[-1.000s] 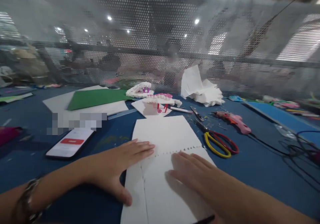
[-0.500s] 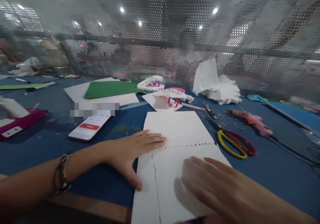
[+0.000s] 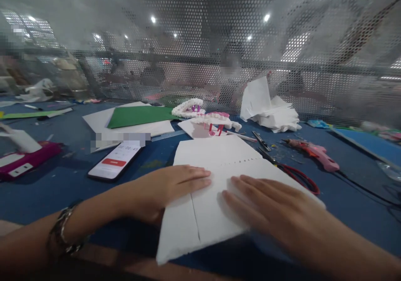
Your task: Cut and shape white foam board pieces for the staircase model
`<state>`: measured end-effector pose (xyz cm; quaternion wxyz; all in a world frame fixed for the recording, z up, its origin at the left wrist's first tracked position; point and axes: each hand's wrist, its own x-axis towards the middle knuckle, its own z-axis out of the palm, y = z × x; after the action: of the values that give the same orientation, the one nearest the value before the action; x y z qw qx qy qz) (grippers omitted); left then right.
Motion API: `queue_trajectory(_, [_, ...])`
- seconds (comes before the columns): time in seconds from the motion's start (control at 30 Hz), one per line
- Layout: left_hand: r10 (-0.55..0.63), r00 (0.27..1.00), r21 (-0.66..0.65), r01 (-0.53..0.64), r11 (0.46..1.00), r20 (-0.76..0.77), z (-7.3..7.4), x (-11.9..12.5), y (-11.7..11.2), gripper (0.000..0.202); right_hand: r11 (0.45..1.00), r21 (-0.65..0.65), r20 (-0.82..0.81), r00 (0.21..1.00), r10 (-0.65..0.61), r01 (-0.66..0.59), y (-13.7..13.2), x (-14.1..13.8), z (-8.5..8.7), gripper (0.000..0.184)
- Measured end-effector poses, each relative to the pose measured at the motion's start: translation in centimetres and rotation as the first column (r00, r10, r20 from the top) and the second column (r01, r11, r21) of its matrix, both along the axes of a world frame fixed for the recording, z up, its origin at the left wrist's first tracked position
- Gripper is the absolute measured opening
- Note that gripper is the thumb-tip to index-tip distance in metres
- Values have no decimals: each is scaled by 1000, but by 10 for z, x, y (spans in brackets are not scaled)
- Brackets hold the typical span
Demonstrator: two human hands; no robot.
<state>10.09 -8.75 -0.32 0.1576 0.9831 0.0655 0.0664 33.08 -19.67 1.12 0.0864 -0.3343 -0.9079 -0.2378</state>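
A stiff white sheet (image 3: 216, 155), like foam board, lies before me with a dotted crease across it, a dark slit near its left side and a rough near edge. Over the left edge of the sheet, my left hand (image 3: 175, 185) has its fingers on top; its thumb is hidden, apparently below the edge. My right hand (image 3: 269, 205) is spread over the sheet's right part, fingers stretched out and slightly blurred. Just right of the sheet, partly covered by it, are scissors (image 3: 302, 178) with a red handle loop showing.
A phone (image 3: 115, 162) lies left, beyond it green card (image 3: 140, 116) on white sheets. White bumpy models (image 3: 216, 120) with pink and red parts stand ahead. A pink glue gun (image 3: 316, 153), a cutter knife (image 3: 261, 141) and crumpled white paper (image 3: 275, 113) are right; a magenta power strip (image 3: 31, 159) is far left.
The white sheet has turned and its near edge has come into view, covering the yellow scissor loop. My left thumb has gone out of sight, and my right hand has shifted slightly forward.
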Motion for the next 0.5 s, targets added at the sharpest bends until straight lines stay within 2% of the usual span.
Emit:
queue_trajectory(0.07, [81,986,5,-83,997,148,13,-3,3,40,995,-100,-88,996,-15,6,9,-2,27,30])
queue_trajectory(0.13, [242,920,-32,-244,969,309,32,-5,10,27,977,-188,-200,970,-138,100,22,0,59,23])
queue_trajectory(0.17, [355,844,-71,-358,931,403,43,-5,14,24,965,-214,-255,945,-204,151,29,3,74,20])
queue_trajectory(0.2, [468,726,-136,-468,873,504,54,-4,19,23,957,-223,-307,918,-250,186,36,7,89,21])
queue_trajectory(0.23, [544,594,-218,-533,818,593,66,-3,23,25,959,-178,-372,887,-274,221,43,14,103,21])
queue_trajectory(0.27, [584,469,-302,-545,782,663,77,-1,27,27,955,-92,-459,839,-292,281,50,21,114,22])
queue_trajectory(0.3, [595,375,-379,-508,773,711,88,2,31,28,941,-17,-550,783,-292,339,55,28,123,23])
queue_trajectory(0.33, [588,314,-437,-436,787,745,97,4,34,28,934,7,-649,713,-267,357,60,36,129,24])
queue_trajectory(0.37, [579,276,-482,-348,804,767,105,6,37,28,954,-36,-756,616,-222,299,65,43,133,28])
queue_trajectory(0.4, [578,258,-522,-257,813,774,111,9,40,28,980,-146,-843,500,-196,138,68,48,132,33])
queue_trajectory(0.43, [593,262,-567,-175,805,761,115,11,42,29,974,-224,-906,373,-202,-17,71,52,129,35])
queue_trajectory(0.47, [620,290,-617,-113,779,729,116,14,44,30,941,-317,-917,293,-271,-121,74,54,123,35])
queue_trajectory(0.5, [656,336,-675,-75,734,676,114,17,45,29,889,-423,-890,268,-370,-177,75,54,115,35])
